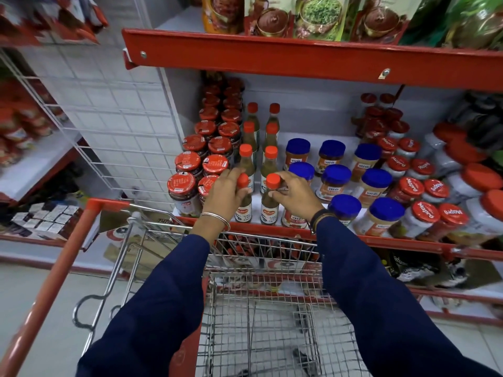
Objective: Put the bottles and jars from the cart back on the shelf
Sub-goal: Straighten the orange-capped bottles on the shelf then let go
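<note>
Two green chilli sauce bottles with red caps stand at the front edge of the shelf (381,242). My left hand (223,194) grips the neck of the left bottle (244,210). My right hand (296,195) grips the neck of the right bottle (269,210). Behind them run two rows of the same red-capped bottles (246,156). The wire cart (261,317) stands below my arms; its basket looks empty.
Red-lidded dark jars (187,161) stand left of the bottles. Blue-lidded jars (336,175) and red-lidded Mapro jars (424,213) fill the right. A red shelf lip (299,57) hangs above. A white wire grid panel (117,126) is at the left, the cart handle (54,281) lower left.
</note>
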Demonstrator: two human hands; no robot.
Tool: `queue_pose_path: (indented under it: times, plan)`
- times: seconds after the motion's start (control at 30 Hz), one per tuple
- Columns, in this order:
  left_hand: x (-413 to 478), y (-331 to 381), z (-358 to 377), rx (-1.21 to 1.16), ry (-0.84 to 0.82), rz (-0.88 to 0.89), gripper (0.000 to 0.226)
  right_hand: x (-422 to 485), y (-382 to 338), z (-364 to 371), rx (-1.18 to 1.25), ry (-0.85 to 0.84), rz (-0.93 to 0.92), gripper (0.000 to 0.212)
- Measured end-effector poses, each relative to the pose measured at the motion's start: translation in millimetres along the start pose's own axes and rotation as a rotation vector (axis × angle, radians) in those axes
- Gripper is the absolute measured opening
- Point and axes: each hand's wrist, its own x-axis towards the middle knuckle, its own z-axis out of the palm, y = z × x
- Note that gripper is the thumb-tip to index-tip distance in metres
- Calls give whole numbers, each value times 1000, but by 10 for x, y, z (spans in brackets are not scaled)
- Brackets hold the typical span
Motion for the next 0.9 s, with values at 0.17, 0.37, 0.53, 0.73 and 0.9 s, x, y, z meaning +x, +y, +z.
queue_pose_path:
  times: [0.17, 0.37, 0.53, 0.73, 0.9]
  plan:
    - [-34, -27, 39, -89, -3, -88, 47, 7, 28, 58, -30, 42, 41, 33]
    - [-41, -25, 32, -134, -3, -133, 42, 28, 59, 139, -1, 78, 86, 30]
    - [-26, -34, 49, -131, 8, -126, 39, 45, 37, 126, -26, 42, 86, 29]
    - [-12, -54, 66, -128, 15, -110, 41, 47, 59, 155, -41, 33, 97, 30]
    - [-160, -9, 110, -205, 31, -123, 53, -114, 47, 120, 30, 69, 65, 42]
